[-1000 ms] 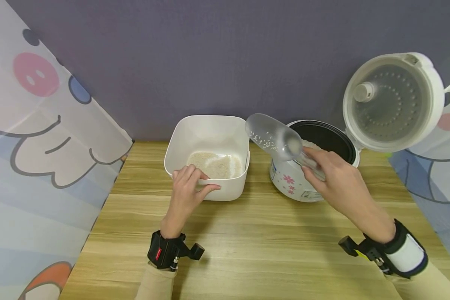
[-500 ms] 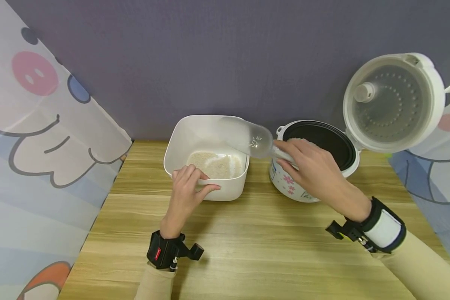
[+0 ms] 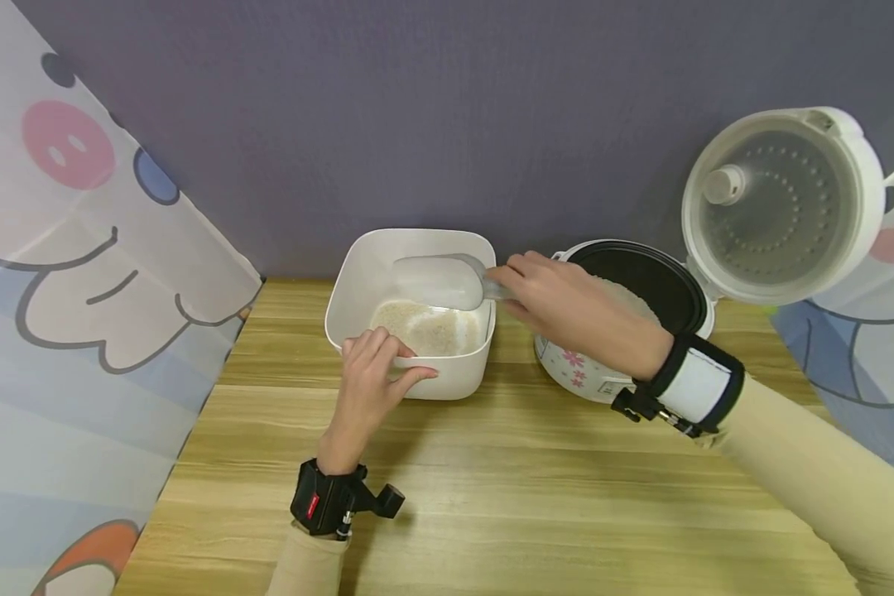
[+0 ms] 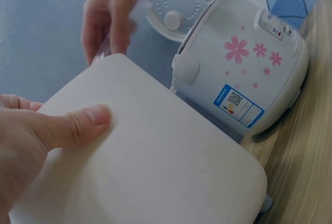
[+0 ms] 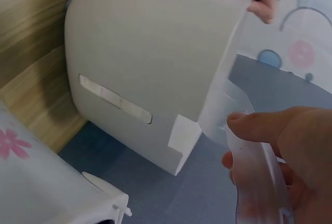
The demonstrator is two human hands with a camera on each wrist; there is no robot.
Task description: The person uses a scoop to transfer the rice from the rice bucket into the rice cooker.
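A white rice bin (image 3: 454, 377) stands on the table with a shallow layer of rice (image 3: 425, 331) on its floor. My left hand (image 3: 372, 372) grips its front rim, the thumb outside and the fingers over the inner side. In the right hand (image 3: 574, 306) is the handle of a clear plastic scoop (image 3: 439, 281), whose bowl is inside the bin above the rice. The right wrist view shows the thumb lying along the scoop's handle (image 5: 254, 177). To the right, under the right forearm, a white rice cooker (image 3: 566, 368) with pink flowers stands with rice in its dark pot.
The cooker's lid (image 3: 782, 203) is swung up to the right. A grey wall (image 3: 447, 124) rises behind the bin and cooker. The wooden table (image 3: 492, 497) extends in front, with cartoon-printed sheets (image 3: 104, 331) on both sides.
My right hand has moved left from over the cooker, bringing the scoop down into the bin. The few grains seen in the scoop earlier no longer show. My left hand keeps its grip.
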